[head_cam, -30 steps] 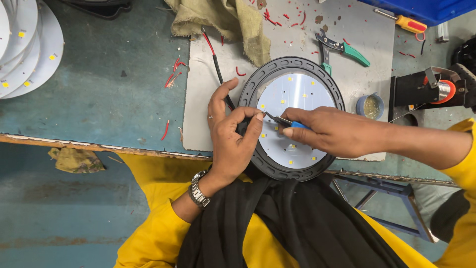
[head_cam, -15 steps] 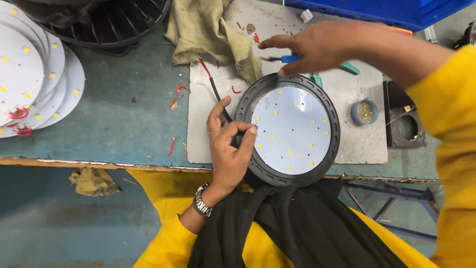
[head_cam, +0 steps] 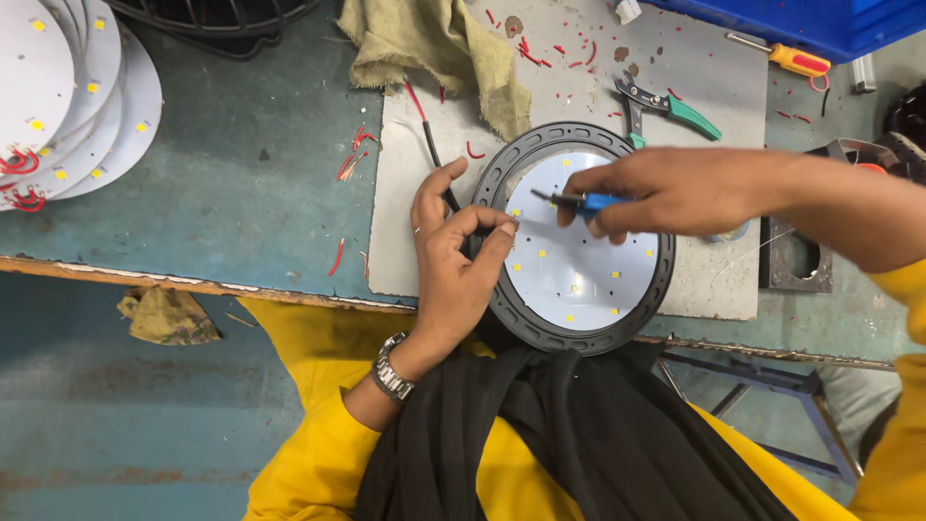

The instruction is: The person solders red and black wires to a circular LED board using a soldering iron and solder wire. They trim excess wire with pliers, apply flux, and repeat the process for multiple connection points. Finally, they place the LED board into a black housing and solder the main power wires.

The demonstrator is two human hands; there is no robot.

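Teal desk (head_cam: pixel 241 193), worn, carries a grey mat (head_cam: pixel 424 260) under the work. Left hand (head_cam: pixel 453 256) is curled, fingers pinching the near rim of the round black housing (head_cam: pixel 502 174), which lies on the mat with a white LED disc (head_cam: pixel 579 280) seated inside. Right hand (head_cam: pixel 666 193) is closed on a blue-handled tool (head_cam: pixel 579 201), probably a screwdriver, tip over the disc. Judged step: fastening the disc; next calls for steady tip placement. Beyond the right hand, a blue bin (head_cam: pixel 820 24); contents unseen. Cutters (head_cam: pixel 666 101) lie just beyond.
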